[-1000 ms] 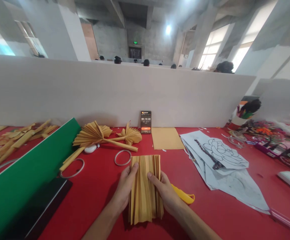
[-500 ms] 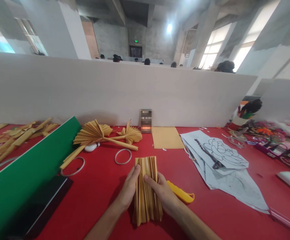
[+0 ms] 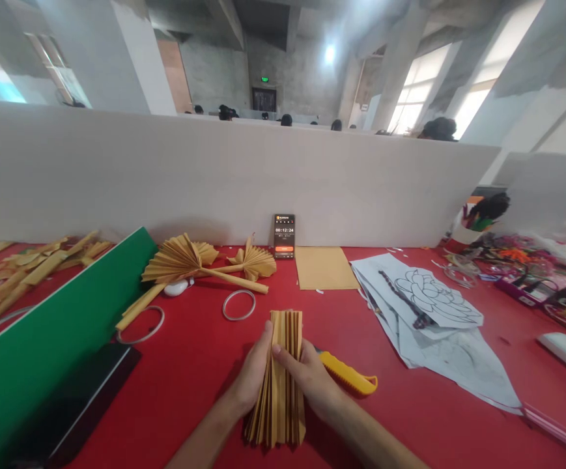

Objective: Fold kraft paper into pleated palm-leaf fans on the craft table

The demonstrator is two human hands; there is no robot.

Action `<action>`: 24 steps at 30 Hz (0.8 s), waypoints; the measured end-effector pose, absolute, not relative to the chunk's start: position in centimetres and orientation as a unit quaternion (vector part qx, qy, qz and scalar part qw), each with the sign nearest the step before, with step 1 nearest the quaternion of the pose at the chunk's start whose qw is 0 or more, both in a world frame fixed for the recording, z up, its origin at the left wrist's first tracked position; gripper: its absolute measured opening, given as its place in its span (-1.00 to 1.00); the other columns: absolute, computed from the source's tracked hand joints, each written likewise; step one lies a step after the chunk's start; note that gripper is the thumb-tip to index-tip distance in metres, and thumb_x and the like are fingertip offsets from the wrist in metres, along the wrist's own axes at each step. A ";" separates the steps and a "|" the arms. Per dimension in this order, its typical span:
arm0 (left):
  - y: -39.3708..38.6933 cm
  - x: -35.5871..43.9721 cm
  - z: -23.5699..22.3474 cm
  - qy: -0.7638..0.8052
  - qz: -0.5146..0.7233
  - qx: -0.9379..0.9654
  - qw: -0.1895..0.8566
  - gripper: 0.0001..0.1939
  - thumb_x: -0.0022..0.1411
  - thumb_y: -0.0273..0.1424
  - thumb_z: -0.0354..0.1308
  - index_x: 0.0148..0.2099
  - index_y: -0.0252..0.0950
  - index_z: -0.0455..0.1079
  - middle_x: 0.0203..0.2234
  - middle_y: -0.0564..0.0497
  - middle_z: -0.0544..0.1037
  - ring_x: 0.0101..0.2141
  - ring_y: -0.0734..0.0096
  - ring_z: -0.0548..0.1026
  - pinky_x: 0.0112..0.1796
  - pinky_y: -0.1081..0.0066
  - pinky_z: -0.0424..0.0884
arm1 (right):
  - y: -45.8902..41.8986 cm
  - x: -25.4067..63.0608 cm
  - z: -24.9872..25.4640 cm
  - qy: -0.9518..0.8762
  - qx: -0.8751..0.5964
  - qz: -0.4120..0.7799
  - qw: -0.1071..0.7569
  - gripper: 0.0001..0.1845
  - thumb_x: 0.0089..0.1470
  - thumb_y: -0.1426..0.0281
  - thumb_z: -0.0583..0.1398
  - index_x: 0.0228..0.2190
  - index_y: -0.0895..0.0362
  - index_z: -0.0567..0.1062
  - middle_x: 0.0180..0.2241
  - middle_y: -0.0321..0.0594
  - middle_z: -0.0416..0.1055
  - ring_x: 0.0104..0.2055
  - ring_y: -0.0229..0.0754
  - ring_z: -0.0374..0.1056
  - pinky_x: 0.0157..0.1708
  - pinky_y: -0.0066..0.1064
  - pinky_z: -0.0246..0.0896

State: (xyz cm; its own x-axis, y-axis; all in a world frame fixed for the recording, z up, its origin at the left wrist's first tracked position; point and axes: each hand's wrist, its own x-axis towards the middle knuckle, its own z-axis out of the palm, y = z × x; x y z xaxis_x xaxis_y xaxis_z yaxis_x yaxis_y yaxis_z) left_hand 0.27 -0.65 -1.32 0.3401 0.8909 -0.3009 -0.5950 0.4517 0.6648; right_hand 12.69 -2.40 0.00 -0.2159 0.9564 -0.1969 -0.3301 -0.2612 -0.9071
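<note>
A pleated piece of tan paper (image 3: pixel 283 391) stands between my two hands, its folds running lengthwise and pressed narrower at the far end than at the near end. My left hand (image 3: pixel 253 374) grips its left side, thumb along the edge. From the right, my right hand (image 3: pixel 309 378) holds it with the thumb across the front pleats. The fingers behind the paper are hidden. Just right of my right hand lies a yellow utility knife (image 3: pixel 348 374), its front end partly covered by that hand.
Folded paper fans (image 3: pixel 178 260) with rolled stems lie behind, near a ring (image 3: pixel 238 305). A phone (image 3: pixel 284 236) leans on the white partition (image 3: pixel 234 176) beside tan sheets (image 3: pixel 326 268). Drawings (image 3: pixel 439 299) lie right; a green board (image 3: pixel 68 326) and black notebook (image 3: pixel 92 397) left.
My hands have moved closer together and squeezed the pleated paper narrower at the top. Its near end now fans out towards the left.
</note>
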 end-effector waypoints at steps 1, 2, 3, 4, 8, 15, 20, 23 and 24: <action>-0.7 0.3 -1.0 0.314 0.455 0.206 0.807 -0.41 0.32 0.00 0.23 0.13 -0.41 0.53 -0.11 -0.27 0.71 0.01 -0.11 0.63 0.11 0.08 0.49 | -2.4 12.7 -0.1 -0.386 -0.410 0.679 0.472 -0.32 -0.07 -0.05 0.47 -0.11 0.20 0.53 -0.14 -0.03 0.63 -0.07 0.10 0.57 -0.02 -0.15 0.43; -0.7 0.4 -0.7 0.308 0.443 0.188 0.820 -0.42 0.33 -0.01 0.21 0.11 -0.42 0.53 -0.14 -0.26 0.71 -0.03 -0.11 0.65 0.07 0.08 0.52 | -2.3 12.7 -0.1 -0.392 -0.411 0.675 0.471 -0.31 -0.06 -0.06 0.46 -0.11 0.20 0.54 -0.14 -0.02 0.63 -0.07 0.10 0.56 -0.02 -0.15 0.43; -0.7 0.5 -0.4 0.308 0.439 0.174 0.826 -0.44 0.33 -0.03 0.21 0.10 -0.42 0.54 -0.16 -0.26 0.72 -0.06 -0.10 0.67 0.03 0.09 0.54 | -2.3 12.7 -0.2 -0.400 -0.414 0.669 0.470 -0.31 -0.06 -0.06 0.46 -0.10 0.21 0.54 -0.14 -0.02 0.63 -0.07 0.10 0.56 -0.03 -0.15 0.43; -0.7 0.6 -0.1 0.315 0.442 0.164 0.824 -0.47 0.32 -0.06 0.22 0.08 -0.42 0.54 -0.19 -0.25 0.72 -0.09 -0.09 0.68 0.00 0.11 0.56 | -2.2 12.8 -0.2 -0.410 -0.419 0.660 0.469 -0.31 -0.06 -0.06 0.46 -0.10 0.21 0.55 -0.14 -0.02 0.63 -0.07 0.10 0.56 -0.03 -0.16 0.43; -0.7 0.8 0.1 0.358 0.480 0.171 0.782 -0.57 0.21 -0.15 0.37 -0.02 -0.38 0.56 -0.27 -0.19 0.73 -0.18 -0.02 0.71 -0.09 0.18 0.60 | -1.9 12.9 -0.3 -0.457 -0.448 0.607 0.470 -0.36 -0.02 -0.08 0.42 -0.17 0.21 0.56 -0.20 -0.05 0.63 -0.16 0.05 0.55 -0.15 -0.21 0.45; -0.6 0.9 0.3 0.395 0.523 0.237 0.717 -0.52 0.05 -0.09 0.49 -0.14 -0.35 0.58 -0.38 -0.10 0.71 -0.28 0.07 0.70 -0.19 0.26 0.59 | -1.8 12.8 -0.4 -0.515 -0.455 0.544 0.482 -0.49 0.11 -0.02 0.35 -0.25 0.22 0.57 -0.30 -0.10 0.60 -0.28 -0.05 0.50 -0.28 -0.32 0.39; -0.4 0.8 0.3 0.397 0.534 0.260 0.700 -0.49 0.06 -0.02 0.47 -0.12 -0.32 0.58 -0.35 -0.09 0.71 -0.30 0.13 0.69 -0.22 0.30 0.58 | -1.7 12.7 -0.7 -0.508 -0.436 0.560 0.489 -0.50 0.10 0.01 0.37 -0.21 0.22 0.58 -0.27 -0.10 0.61 -0.27 -0.04 0.52 -0.26 -0.31 0.41; -0.4 0.6 -0.5 0.400 0.535 0.289 0.685 -0.50 0.14 -0.02 0.42 -0.04 -0.29 0.58 -0.26 -0.10 0.72 -0.21 0.11 0.69 -0.15 0.29 0.57 | -1.8 12.7 -0.6 -0.522 -0.434 0.553 0.484 -0.51 0.14 0.02 0.35 -0.18 0.21 0.58 -0.23 -0.08 0.61 -0.20 0.01 0.53 -0.20 -0.27 0.43; -0.4 0.5 -0.7 0.408 0.536 0.298 0.676 -0.50 0.16 -0.02 0.41 0.00 -0.27 0.58 -0.22 -0.11 0.72 -0.16 0.09 0.68 -0.11 0.28 0.56 | -1.9 12.7 -0.4 -0.532 -0.434 0.543 0.483 -0.53 0.16 0.03 0.33 -0.17 0.21 0.57 -0.21 -0.08 0.61 -0.17 0.02 0.53 -0.17 -0.26 0.43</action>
State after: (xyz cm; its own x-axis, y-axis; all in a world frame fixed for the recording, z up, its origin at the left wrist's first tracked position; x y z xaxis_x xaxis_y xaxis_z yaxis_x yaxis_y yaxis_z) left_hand 0.51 -0.36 -0.71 0.0924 0.9683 -0.2320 -0.4828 0.2473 0.8401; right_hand 12.73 -1.88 -0.40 -0.1566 0.9868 0.0411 -0.0623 0.0317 -0.9976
